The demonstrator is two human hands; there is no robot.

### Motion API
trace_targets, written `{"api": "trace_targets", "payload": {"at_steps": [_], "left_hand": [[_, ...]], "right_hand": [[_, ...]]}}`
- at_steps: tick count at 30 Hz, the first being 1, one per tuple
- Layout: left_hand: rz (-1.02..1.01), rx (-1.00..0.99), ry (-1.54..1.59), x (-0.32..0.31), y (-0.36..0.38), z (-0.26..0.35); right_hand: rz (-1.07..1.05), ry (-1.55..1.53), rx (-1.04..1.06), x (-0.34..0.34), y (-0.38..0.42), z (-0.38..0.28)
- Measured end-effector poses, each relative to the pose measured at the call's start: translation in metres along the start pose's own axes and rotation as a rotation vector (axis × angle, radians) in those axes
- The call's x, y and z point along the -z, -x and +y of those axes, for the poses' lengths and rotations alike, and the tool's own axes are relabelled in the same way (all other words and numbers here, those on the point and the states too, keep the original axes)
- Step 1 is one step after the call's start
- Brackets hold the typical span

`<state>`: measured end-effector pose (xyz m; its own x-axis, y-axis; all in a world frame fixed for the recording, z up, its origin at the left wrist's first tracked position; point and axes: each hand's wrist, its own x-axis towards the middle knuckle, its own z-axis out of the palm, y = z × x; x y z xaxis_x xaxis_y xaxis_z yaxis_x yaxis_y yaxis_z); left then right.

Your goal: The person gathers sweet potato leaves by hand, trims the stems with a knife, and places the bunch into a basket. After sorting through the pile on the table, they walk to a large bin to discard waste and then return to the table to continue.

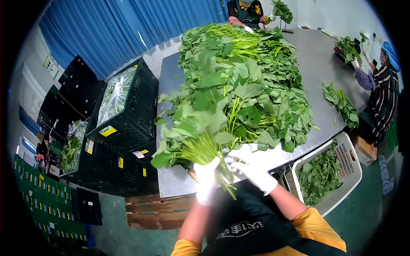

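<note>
My left hand point(208, 177), in a white glove, is wrapped round the stems of a bunch of leafy greens point(194, 147). The leaves point away to the upper left, and the cut stem ends hang down past my palm toward my apron. My right hand point(256, 175), also gloved in white, is just right of those stems with its fingers curled. Something thin and brownish shows at its fingertips, too small to name. Beyond both hands a large heap of leafy greens point(252, 91) covers much of the metal table point(318, 81). Motion blurs the bunch's leaves.
Right of me stands a white basket point(354, 168) with loose leaves inside. Dark crates point(132, 117) are stacked at the left, one holding bagged greens point(117, 91). A co-worker point(247, 13) across the table and another person point(384, 85) at the right handle greens. A wooden pallet point(156, 218) lies below.
</note>
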<state>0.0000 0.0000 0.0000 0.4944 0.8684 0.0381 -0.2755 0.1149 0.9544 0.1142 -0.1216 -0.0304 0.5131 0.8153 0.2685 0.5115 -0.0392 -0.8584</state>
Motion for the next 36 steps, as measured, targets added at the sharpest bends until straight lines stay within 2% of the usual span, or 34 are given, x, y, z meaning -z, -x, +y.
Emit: {"api": "trace_targets", "payload": {"at_steps": [1,2,3,5,6,7,9,10,12,13,15,16,17,19,20,21,23,24,25,26,27,28,29,30,31,32,33,34,36], "left_hand": [[-0.006,0.008,0.017,0.005,-0.001,0.000],[-0.014,0.014,0.036,0.007,-0.002,0.001],[-0.018,0.008,0.071,-0.004,-0.003,-0.004],[-0.072,0.043,0.012,-0.010,0.006,0.006],[-0.094,0.072,0.004,-0.017,0.012,0.014],[-0.071,-0.008,-0.108,-0.020,0.012,0.008],[-0.177,-0.166,-0.147,-0.023,0.022,0.008],[-0.178,-0.167,-0.148,-0.020,0.023,0.004],[-0.121,-0.047,-0.155,-0.013,0.021,-0.006],[-0.117,-0.053,-0.154,-0.012,0.021,-0.010],[-0.053,-0.035,-0.201,-0.015,0.024,-0.017],[0.025,0.043,-0.144,-0.022,0.026,-0.013],[0.026,0.054,-0.145,-0.024,0.026,-0.012],[0.014,0.027,-0.142,-0.030,0.026,-0.012],[-0.014,0.065,-0.143,-0.031,0.027,-0.010],[-0.022,0.078,-0.141,-0.033,0.027,-0.011],[-0.030,0.041,0.018,-0.037,0.026,-0.013],[0.030,0.023,0.137,-0.043,0.024,-0.007],[0.012,-0.056,-0.022,-0.034,0.019,-0.008],[0.085,0.020,0.015,-0.024,0.010,0.002],[0.157,0.093,0.051,-0.013,-0.002,0.016],[0.241,0.047,0.128,-0.004,-0.011,0.029],[0.328,-0.002,0.206,0.007,-0.020,0.040],[0.304,-0.065,0.201,0.027,-0.028,0.041],[0.278,-0.125,0.194,0.045,-0.031,0.039],[0.323,-0.121,0.205,0.049,-0.029,0.046],[0.304,-0.074,0.281,0.058,-0.029,0.050],[0.244,-0.047,0.362,0.070,-0.031,0.045],[0.052,0.035,0.556,0.079,-0.033,0.033]], "right_hand": [[0.014,-0.381,-0.206,0.010,-0.002,-0.006],[0.066,-0.427,-0.294,0.021,-0.004,-0.017],[0.024,-0.558,-0.268,0.018,-0.009,0.021],[-0.251,-0.445,-0.452,-0.001,-0.007,0.019],[-0.274,-0.561,-0.309,-0.010,-0.011,0.013],[-0.299,-0.671,-0.162,-0.018,-0.016,0.007],[-0.282,-0.799,-0.410,-0.018,-0.026,-0.005],[-0.282,-0.800,-0.409,-0.022,-0.026,-0.004],[-0.159,-0.866,-0.554,-0.036,-0.024,0.004],[-0.164,-0.864,-0.549,-0.047,-0.021,0.017],[0.109,-0.605,-0.051,-0.066,-0.011,0.045],[0.125,-1.147,-0.438,-0.030,-0.011,-0.013],[0.154,-1.220,-0.496,-0.025,-0.009,-0.009],[0.179,-1.432,-0.479,-0.024,-0.006,0.005],[0.192,-1.427,-0.490,-0.020,-0.001,0.002],[0.268,-1.523,-0.510,-0.008,-0.001,-0.020],[0.352,-1.610,-0.531,0.003,0.004,-0.029],[0.371,-1.707,-0.522,0.009,0.015,-0.022],[0.390,-1.804,-0.511,0.018,0.027,-0.014],[0.483,-1.728,-0.479,0.027,0.040,0.010],[0.370,-1.654,-0.291,0.047,0.058,0.022],[0.485,-1.497,-0.373,0.070,0.074,0.019],[0.427,-1.217,-0.428,0.098,0.093,0.025],[0.394,-0.994,-0.586,0.123,0.109,0.027],[0.405,-0.761,-0.711,0.146,0.137,0.061],[0.285,-0.416,-0.803,0.172,0.164,0.097],[0.243,0.504,-0.746,0.181,0.190,0.122],[0.246,0.506,-0.748,0.177,0.173,0.101],[0.389,1.278,-0.411,0.160,0.132,0.057]]}}
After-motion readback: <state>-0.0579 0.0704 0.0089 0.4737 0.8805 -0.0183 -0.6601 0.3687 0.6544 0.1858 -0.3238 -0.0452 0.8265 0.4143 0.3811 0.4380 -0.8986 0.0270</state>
